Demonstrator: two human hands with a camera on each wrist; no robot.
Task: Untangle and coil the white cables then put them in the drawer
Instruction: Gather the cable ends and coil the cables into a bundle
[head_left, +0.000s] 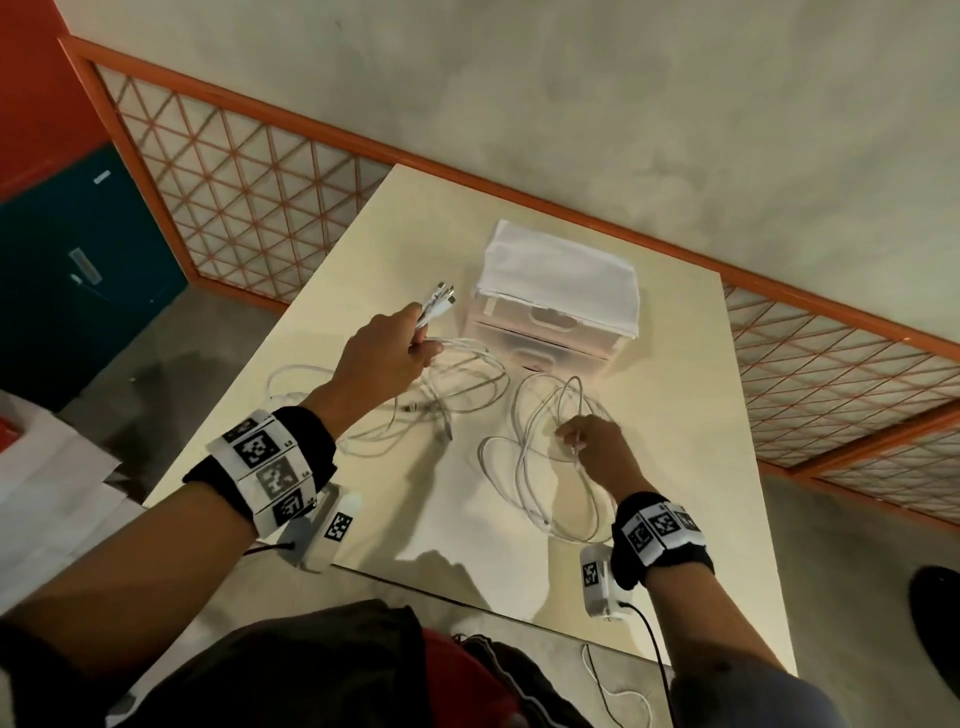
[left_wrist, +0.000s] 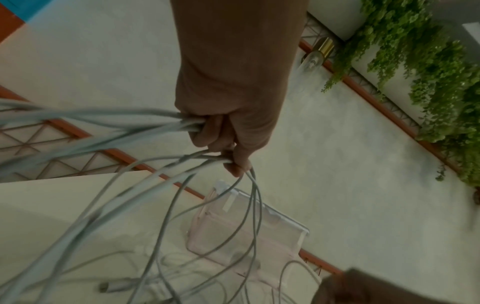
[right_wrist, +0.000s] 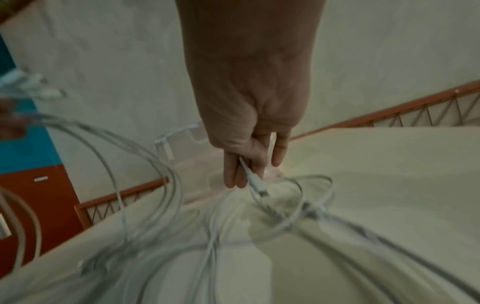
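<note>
Head view is showing the left hand (head_left: 384, 348) gripping a bunch of cable ends while the right hand (head_left: 597, 441) is pinching one plug, the cables (head_left: 524, 441) lying tangled near the shut drawer (head_left: 540, 322), so coiling and stowing are remaining.

Left hand (head_left: 382, 349), raised and reaching forward, fingers curled tight in a fist-like grip; right hand (head_left: 597, 443), lower and nearer the body, fingers (right_wrist: 235, 172) pointing down in a pinch.
</note>
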